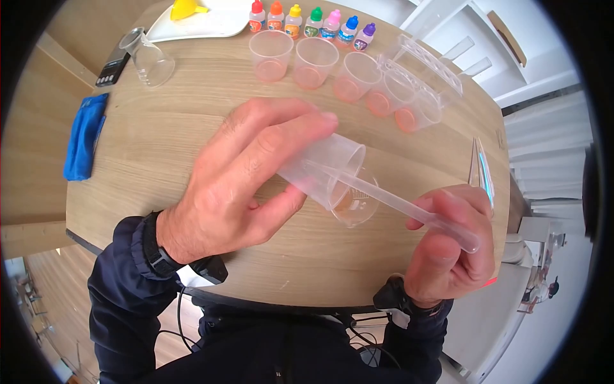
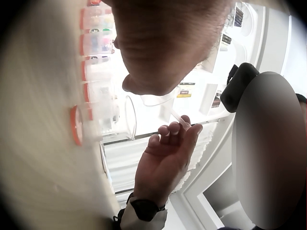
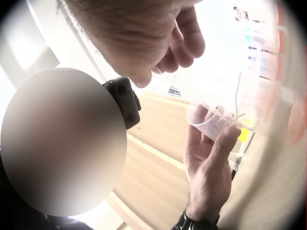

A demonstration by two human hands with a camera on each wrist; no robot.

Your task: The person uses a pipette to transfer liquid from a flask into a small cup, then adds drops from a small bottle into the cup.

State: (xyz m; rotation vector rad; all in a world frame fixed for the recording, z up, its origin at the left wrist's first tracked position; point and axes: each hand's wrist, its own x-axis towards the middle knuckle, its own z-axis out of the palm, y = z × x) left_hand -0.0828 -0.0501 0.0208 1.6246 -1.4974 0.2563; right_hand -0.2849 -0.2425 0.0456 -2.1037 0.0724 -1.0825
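Observation:
My left hand (image 1: 236, 176) grips a clear plastic cup (image 1: 348, 157), tipped on its side with its mouth toward the right. In my right hand (image 1: 457, 240) is a translucent plastic pipette (image 1: 390, 198), pinched near its bulb end. The pipette's thin end reaches into the tilted cup. Below the cup a clear glass beaker (image 1: 364, 214) stands on the table, partly hidden by the cup, with a pale orange tint at its bottom. The right wrist view shows the left hand (image 3: 208, 167) around the cup (image 3: 211, 127) from the other side.
Several clear cups (image 1: 316, 54) with reddish bottoms stand in a row. Behind them are coloured dropper bottles (image 1: 313, 22) and a clear rack (image 1: 422, 64). A glass flask (image 1: 153, 64), blue cloth (image 1: 85, 137), white tray (image 1: 220, 22) and yellow funnel (image 1: 185, 9) are at the left.

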